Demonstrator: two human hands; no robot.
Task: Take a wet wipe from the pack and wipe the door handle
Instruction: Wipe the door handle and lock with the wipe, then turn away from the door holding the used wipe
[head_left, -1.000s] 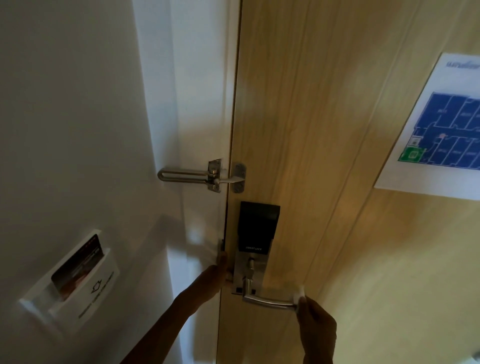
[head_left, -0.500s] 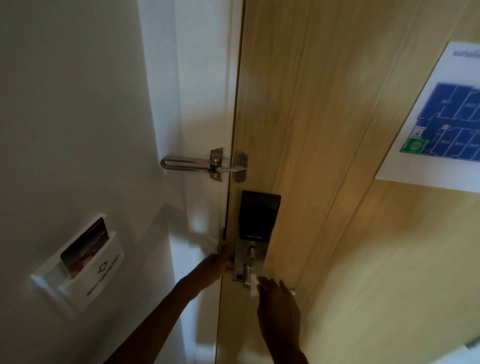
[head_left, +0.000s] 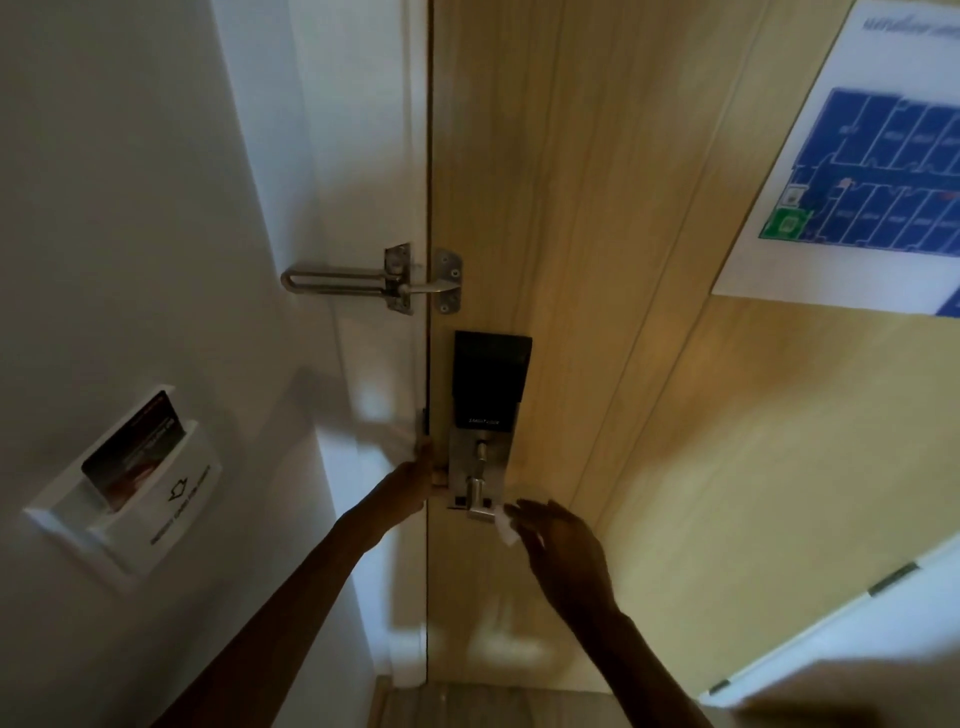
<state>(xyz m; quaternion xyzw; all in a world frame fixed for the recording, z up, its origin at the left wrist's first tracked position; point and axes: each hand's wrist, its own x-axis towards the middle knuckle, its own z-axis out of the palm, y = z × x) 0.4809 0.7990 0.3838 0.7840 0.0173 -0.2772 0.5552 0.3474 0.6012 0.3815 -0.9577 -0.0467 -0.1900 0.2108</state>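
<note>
The door guard (head_left: 371, 280) bridges the frame and the door (head_left: 597, 260), above the lock (head_left: 491, 379). The handle (head_left: 480, 504) sits below the lock. A card holder (head_left: 124, 483) hangs on the wall to the left; a floor plan (head_left: 857, 171) is on the door's upper right.

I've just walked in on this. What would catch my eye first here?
Two bare arms reach up to a wooden door: the right hand presses a small white wipe against the metal handle under a black lock, while the left hand rests at the door's edge. Higher up sits a steel swing latch, and a blue floor plan hangs at the upper right.
</note>
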